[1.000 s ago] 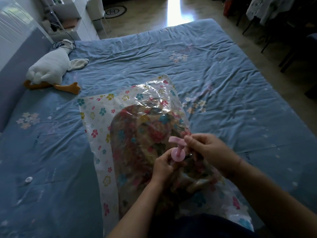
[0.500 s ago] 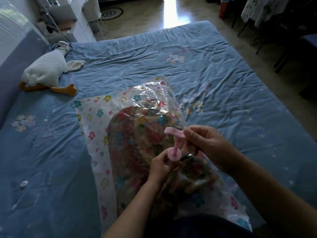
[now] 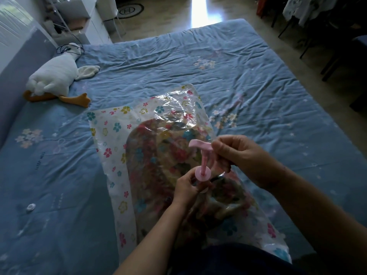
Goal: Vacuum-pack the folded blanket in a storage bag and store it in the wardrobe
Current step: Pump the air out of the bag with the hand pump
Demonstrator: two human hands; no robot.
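Note:
A clear storage bag (image 3: 111, 139) printed with small flowers lies on the blue bed (image 3: 248, 80). Inside it sits the folded floral blanket (image 3: 158, 167). A small pink hand pump (image 3: 202, 163) stands upright on the bag's valve. My left hand (image 3: 186, 187) grips the pump's round base against the bag. My right hand (image 3: 238, 155) pinches the pump's T-shaped handle, with the rod drawn far out of the base. The valve itself is hidden under my left hand.
A white plush goose (image 3: 55, 78) with orange feet lies at the bed's far left. A small white cap (image 3: 31, 207) rests on the sheet at the near left. White shelves (image 3: 79, 18) stand beyond the bed. Dark chairs (image 3: 337, 46) stand on the floor to the right.
My right hand has pulled the pump handle upward, so more of the rod shows. My left hand has stayed on the base.

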